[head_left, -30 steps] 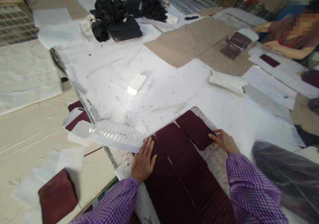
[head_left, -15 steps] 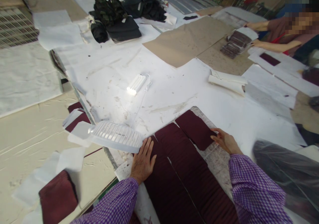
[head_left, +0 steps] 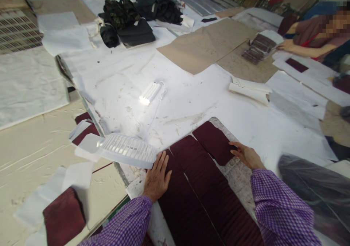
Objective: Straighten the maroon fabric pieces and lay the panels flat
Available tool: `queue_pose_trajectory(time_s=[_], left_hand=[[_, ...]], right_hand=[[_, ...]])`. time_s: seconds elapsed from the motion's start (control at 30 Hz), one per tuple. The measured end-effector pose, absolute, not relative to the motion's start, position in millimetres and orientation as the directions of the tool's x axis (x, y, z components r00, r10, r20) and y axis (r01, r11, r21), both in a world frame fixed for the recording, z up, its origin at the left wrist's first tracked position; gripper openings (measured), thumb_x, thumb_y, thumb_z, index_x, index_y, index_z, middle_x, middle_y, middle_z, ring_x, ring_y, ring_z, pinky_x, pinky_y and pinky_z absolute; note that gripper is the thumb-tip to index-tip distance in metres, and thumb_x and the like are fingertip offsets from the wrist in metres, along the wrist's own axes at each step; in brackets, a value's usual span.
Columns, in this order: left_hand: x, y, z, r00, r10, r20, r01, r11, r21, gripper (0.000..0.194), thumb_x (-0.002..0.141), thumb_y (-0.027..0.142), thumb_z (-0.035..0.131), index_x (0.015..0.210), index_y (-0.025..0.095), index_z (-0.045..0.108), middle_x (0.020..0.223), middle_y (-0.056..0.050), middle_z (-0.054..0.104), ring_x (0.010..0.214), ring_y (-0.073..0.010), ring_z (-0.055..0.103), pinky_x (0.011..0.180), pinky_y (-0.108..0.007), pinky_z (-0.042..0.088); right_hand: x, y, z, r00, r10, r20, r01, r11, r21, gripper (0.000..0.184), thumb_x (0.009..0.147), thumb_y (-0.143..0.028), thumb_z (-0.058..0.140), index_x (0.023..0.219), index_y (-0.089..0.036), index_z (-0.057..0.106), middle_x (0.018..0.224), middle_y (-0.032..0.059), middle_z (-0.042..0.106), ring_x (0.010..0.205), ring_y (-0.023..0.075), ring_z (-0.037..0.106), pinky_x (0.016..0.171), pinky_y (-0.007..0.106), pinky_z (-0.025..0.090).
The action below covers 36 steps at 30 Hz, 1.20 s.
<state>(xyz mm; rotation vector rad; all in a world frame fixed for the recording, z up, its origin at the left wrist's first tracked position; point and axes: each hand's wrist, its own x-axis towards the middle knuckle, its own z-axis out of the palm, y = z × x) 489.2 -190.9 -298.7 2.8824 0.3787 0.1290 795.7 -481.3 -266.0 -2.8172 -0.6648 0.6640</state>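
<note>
My left hand (head_left: 158, 176) lies flat, fingers stretched out, on the left row of overlapping maroon fabric pieces (head_left: 183, 202). Its fingertips are beside the end of a white slatted plastic fan cover (head_left: 128, 151). A second maroon row (head_left: 207, 166) runs alongside the first. To the right of both, a single maroon fabric piece (head_left: 213, 142) lies on a grey, stained board (head_left: 235, 176). At its right edge, the thumb and forefinger of my right hand (head_left: 247, 155) pinch the cloth.
A small white lamp (head_left: 150, 93) with a cord stands ahead on the white table. Rolled white paper (head_left: 248, 91) lies to the right, dark folded garments (head_left: 136, 31) farther back. A maroon stack (head_left: 64, 217) sits at left. Across the table, a co-worker (head_left: 314, 38) handles similar pieces.
My right fingers have shifted slightly left at the piece's edge; my left hand stays put. The co-worker's far hand has drawn back from the stack, with a dark maroon piece beside it.
</note>
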Motion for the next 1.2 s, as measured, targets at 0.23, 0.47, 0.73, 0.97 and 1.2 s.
queue_pose_trajectory(time_s=[0.23, 0.47, 0.73, 0.97, 1.2], left_hand=[[489.4, -191.0, -298.7, 0.962, 0.267, 0.058, 0.247, -0.940, 0.237, 0.053, 0.093, 0.029, 0.039, 0.143, 0.011, 0.034, 0.154, -0.009, 0.033, 0.142, -0.0260, 0.027, 0.108, -0.044, 0.031], [489.5, -191.3, -299.9, 0.962, 0.268, 0.056, 0.248, -0.940, 0.233, 0.054, 0.093, 0.028, 0.040, 0.144, 0.011, 0.033, 0.154, -0.009, 0.033, 0.143, -0.0260, 0.026, 0.107, -0.044, 0.032], [490.4, -190.3, -299.7, 0.965, 0.261, 0.037, 0.244, -0.939, 0.242, 0.054, 0.093, 0.029, 0.039, 0.144, 0.010, 0.033, 0.154, -0.010, 0.032, 0.143, -0.0265, 0.026, 0.108, -0.046, 0.031], [491.4, -190.3, -300.6, 0.966, 0.257, 0.040, 0.244, -0.948, 0.204, 0.053, 0.093, 0.028, 0.040, 0.143, 0.010, 0.034, 0.154, -0.010, 0.033, 0.142, -0.0262, 0.026, 0.109, -0.045, 0.029], [490.9, -193.1, -301.6, 0.971, 0.226, 0.079, 0.209, -0.962, 0.175, 0.054, 0.092, 0.027, 0.042, 0.143, 0.011, 0.034, 0.151, -0.012, 0.038, 0.140, -0.0271, 0.031, 0.112, -0.049, 0.026]], right_hand=[[785.6, -467.5, -258.4, 0.842, 0.502, -0.196, 0.488, -0.865, -0.116, 0.037, 0.080, -0.039, 0.061, 0.112, -0.022, 0.070, 0.087, 0.0088, 0.061, 0.071, 0.0249, 0.064, 0.060, 0.036, 0.051], [774.8, -410.5, -266.7, 0.697, 0.717, 0.029, 0.705, -0.676, -0.214, 0.037, 0.097, -0.030, 0.036, 0.119, -0.021, 0.064, 0.126, 0.0065, 0.062, 0.116, 0.0209, 0.056, 0.101, 0.036, 0.045], [747.4, -375.0, -317.5, 0.699, 0.713, 0.053, 0.713, -0.689, -0.129, 0.052, 0.098, -0.035, 0.031, 0.142, -0.008, 0.041, 0.152, 0.0122, 0.034, 0.142, 0.0283, 0.025, 0.116, 0.051, 0.018], [745.0, -350.3, -322.7, 0.742, 0.667, 0.064, 0.669, -0.731, -0.136, 0.058, 0.099, -0.039, 0.028, 0.145, -0.004, 0.034, 0.154, 0.0165, 0.028, 0.144, 0.0298, 0.020, 0.115, 0.054, 0.010], [757.3, -302.5, -319.7, 0.762, 0.645, 0.050, 0.641, -0.742, -0.198, 0.059, 0.098, -0.043, 0.030, 0.145, -0.008, 0.035, 0.154, 0.0139, 0.029, 0.144, 0.0282, 0.019, 0.116, 0.053, 0.008]])
